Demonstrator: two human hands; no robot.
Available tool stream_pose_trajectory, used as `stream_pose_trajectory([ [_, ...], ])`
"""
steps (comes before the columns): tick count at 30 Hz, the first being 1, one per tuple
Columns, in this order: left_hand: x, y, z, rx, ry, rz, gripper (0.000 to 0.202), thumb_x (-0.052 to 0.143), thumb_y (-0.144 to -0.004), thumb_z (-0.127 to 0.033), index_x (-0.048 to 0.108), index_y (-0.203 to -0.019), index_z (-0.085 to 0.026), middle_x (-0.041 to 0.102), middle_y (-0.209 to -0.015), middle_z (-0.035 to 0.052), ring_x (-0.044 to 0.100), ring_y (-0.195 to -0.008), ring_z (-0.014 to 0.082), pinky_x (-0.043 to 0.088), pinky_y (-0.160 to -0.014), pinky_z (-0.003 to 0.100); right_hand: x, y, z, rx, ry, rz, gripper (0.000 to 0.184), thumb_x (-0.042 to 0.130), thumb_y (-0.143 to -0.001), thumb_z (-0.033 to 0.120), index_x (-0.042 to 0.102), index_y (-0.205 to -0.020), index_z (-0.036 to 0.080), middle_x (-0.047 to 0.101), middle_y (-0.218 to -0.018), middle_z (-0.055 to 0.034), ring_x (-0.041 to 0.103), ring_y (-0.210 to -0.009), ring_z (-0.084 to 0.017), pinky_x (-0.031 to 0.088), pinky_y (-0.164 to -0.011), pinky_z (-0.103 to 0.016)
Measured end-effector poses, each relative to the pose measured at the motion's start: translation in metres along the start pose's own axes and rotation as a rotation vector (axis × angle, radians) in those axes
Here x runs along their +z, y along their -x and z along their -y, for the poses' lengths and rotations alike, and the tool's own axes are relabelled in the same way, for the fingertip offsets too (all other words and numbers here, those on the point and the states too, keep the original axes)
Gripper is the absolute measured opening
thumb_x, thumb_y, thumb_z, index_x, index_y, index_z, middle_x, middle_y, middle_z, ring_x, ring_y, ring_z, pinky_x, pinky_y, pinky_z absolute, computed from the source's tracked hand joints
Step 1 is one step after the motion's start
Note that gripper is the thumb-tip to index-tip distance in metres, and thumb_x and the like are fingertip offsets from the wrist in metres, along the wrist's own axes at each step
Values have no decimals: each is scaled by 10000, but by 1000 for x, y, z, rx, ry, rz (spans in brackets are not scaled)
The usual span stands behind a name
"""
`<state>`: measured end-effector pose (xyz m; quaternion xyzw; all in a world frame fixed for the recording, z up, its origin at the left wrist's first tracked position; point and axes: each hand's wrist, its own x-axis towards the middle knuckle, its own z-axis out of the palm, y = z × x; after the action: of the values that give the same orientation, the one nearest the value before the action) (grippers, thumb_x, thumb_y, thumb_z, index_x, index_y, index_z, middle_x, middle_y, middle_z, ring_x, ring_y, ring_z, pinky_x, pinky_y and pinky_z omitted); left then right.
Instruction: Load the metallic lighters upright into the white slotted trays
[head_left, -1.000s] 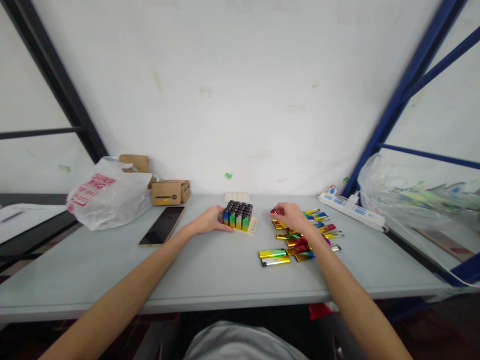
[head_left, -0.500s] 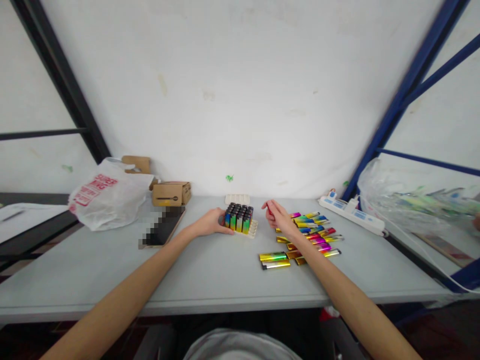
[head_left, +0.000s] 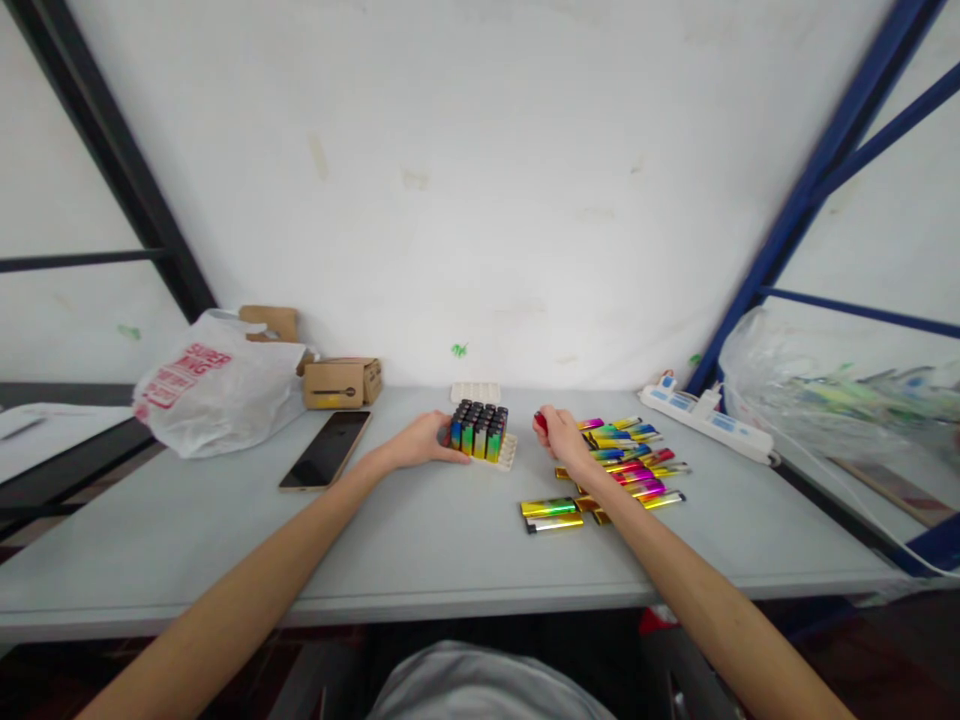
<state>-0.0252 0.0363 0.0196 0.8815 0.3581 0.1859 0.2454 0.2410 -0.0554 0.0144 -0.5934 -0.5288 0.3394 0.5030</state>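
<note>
A white tray [head_left: 507,458] stands mid-table, packed with several upright lighters [head_left: 478,431] with black tops. My left hand [head_left: 421,441] rests against the tray's left side, fingers curled around it. My right hand [head_left: 556,433] hovers just right of the tray, closed on a red lighter [head_left: 540,421]. Behind and right of that hand lies a pile of loose shiny lighters [head_left: 626,460] in gold, red, blue and pink. Two more gold lighters [head_left: 550,514] lie apart at the front.
A phone [head_left: 327,449] lies left of the tray. Behind it sit a small cardboard box [head_left: 342,382] and a white plastic bag [head_left: 217,385]. An empty white tray [head_left: 474,392] stands by the wall. A power strip [head_left: 707,416] and a clear bag [head_left: 832,385] are at right.
My right hand picked a red lighter out of the loose pile and carried it left toward the tray. My left hand stayed on the tray.
</note>
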Motion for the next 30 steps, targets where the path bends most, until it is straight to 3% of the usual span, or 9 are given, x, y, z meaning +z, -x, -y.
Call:
stream_pose_trajectory([
  [5, 1, 0, 2, 21, -5, -6, 572, 848, -584, -694, 682, -783, -183, 645, -718, 4, 575, -699, 211, 414, -605, 281, -2, -2, -2, -4, 15, 48, 499, 355, -928, 611, 399, -589, 247, 335, -466, 46, 297, -414, -113, 240, -433, -251],
  [9, 3, -1, 7, 14, -17, -19, 607, 848, -581, -713, 685, -810, -175, 654, -725, 7, 588, -704, 216, 405, -591, 278, -1, -5, -9, -118, 91, 36, 604, 336, -943, 747, 561, -754, 220, 468, -548, 28, 452, -490, -139, 348, -472, -243],
  [14, 4, -1, 8, 17, -7, 4, 605, 835, -610, -705, 697, -849, -167, 672, -748, 14, 606, -711, 223, 417, -602, 282, 0, -6, -16, -262, 241, 35, 433, 428, -992, 585, 618, -1080, 206, 694, -867, -29, 637, -674, -156, 507, -655, -275],
  [19, 3, 0, 3, 20, 30, 13, 556, 852, -606, -650, 711, -851, -171, 694, -763, 15, 609, -717, 221, 433, -618, 283, -2, -5, -19, -361, 281, 52, 303, 516, -991, 494, 599, -1085, 218, 771, -947, -54, 726, -886, -211, 543, -854, -346],
  [25, 2, 0, 1, 38, 38, 26, 524, 851, -629, -627, 709, -842, -169, 694, -756, 9, 615, -702, 216, 433, -617, 282, 1, -5, -22, -335, 163, 18, 248, 481, -1030, 470, 524, -1135, 249, 790, -1081, -79, 772, -918, -223, 594, -797, -348],
  [30, 2, 1, -1, 26, 24, 19, 503, 862, -632, -595, 712, -848, -166, 699, -766, 15, 622, -709, 222, 442, -624, 286, 2, -5, -19, -402, 468, 46, 198, 550, -1017, 341, 543, -1180, 228, 794, -1049, -92, 766, -922, -239, 555, -823, -355],
])
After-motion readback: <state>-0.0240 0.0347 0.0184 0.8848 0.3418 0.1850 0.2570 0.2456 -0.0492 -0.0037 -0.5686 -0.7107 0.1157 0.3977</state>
